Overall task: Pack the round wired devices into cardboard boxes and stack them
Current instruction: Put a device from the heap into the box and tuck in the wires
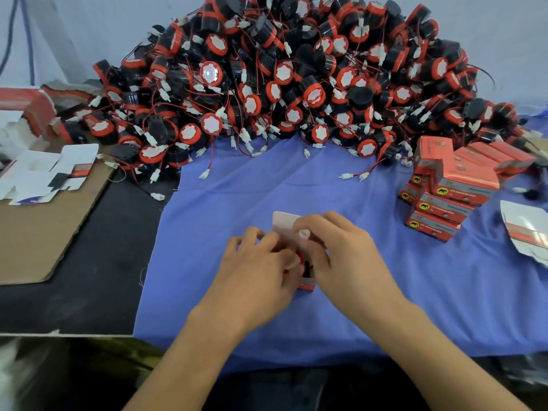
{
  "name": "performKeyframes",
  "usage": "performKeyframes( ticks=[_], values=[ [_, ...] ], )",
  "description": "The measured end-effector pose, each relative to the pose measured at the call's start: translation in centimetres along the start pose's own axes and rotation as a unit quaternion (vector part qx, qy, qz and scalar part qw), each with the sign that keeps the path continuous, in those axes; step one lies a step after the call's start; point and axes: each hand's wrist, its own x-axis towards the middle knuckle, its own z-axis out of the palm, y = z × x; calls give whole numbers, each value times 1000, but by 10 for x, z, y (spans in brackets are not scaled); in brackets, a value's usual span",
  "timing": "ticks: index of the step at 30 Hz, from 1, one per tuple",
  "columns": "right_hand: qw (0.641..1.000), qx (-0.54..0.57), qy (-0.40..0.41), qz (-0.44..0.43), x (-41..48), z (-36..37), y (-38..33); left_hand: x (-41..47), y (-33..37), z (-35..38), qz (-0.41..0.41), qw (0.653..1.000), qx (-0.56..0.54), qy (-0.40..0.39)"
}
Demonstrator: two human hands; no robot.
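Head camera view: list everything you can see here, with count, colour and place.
round wired devices: many, black and red with white faces, heaped across the far side
packed boxes: several, red, stacked at right on the cloth
flat box blanks: several, white, left on the cardboard sheet
cardboard sheet: one, brown, left
cloth: one, blue, centre
open box: one, red with white flap, between the hands
device being packed: one, red and black, partly inside the open box
hands: two, centre front; left hand and right hand both grip the open box
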Motion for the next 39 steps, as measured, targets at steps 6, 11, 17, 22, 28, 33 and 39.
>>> performKeyframes(
  ticks=[6, 11, 17, 22, 28, 33, 39],
  values=[
    [999, -23, -28, 14, 11, 4, -4, 4, 3, 6, -65, 988, -123, 65],
    [997, -49, -49, 22, 19, 11, -12, 2, 2, 9, -84, 966, -216, 116],
    [996, -69, -51, -19, 8, 17, -16, 2, -3, 14, -109, 965, -208, 117],
    [997, -66, -50, 8, 16, 21, -16, 2, -6, 17, -144, 930, -318, 110],
    [990, -86, -108, 27, 10, 28, -9, 0, -2, 29, -163, 869, -442, 152],
    [985, -110, -129, 40, 20, 38, -11, -4, 0, 40, -166, 834, -496, 178],
    [985, -104, -139, 4, 24, 37, -11, -6, -1, 48, -162, 840, -487, 175]
  ],
)
